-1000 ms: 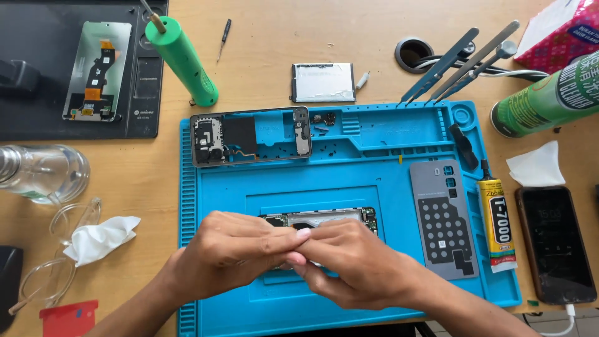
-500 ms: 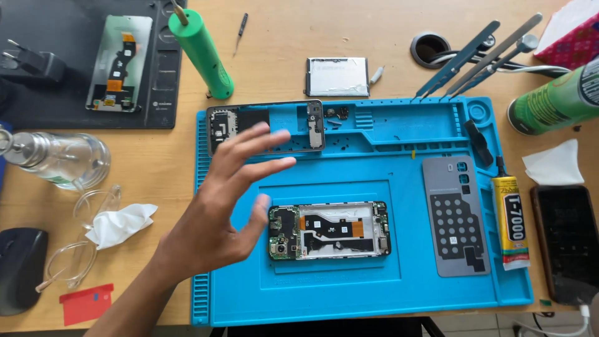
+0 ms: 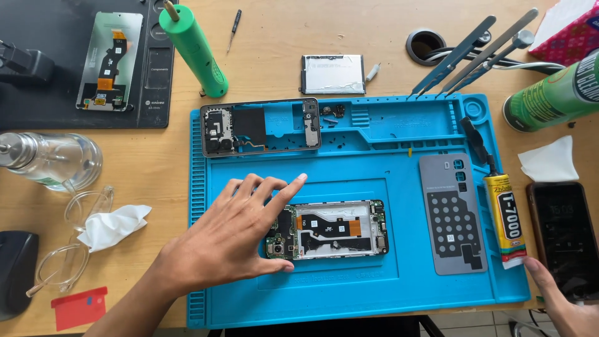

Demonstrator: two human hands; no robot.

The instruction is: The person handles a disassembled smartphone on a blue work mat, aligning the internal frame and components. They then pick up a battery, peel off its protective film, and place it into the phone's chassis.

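Your left hand [image 3: 231, 240] lies spread, grasping nothing, on the opened phone's [image 3: 327, 229] left edge; your right hand [image 3: 561, 299], released, rests beyond the mat's [image 3: 349, 168] right edge

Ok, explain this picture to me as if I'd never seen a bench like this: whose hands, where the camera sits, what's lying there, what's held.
The picture comes from a camera worn on a person's head, looking down at a wooden desk. There is no machine; the hands are that person's own.

The left hand is spread over one end of an opened phone, whose circuit boards are exposed. It holds nothing. The right hand is at the lower right corner, fingertips near a dark phone and a yellow glue tube; it is empty too.

The phone lies on a blue work mat. Also on the mat: a phone frame and a grey back cover. Around it are a green cylindrical tool, a silver battery, tweezers, a clear bottle, clear glasses and tissue.
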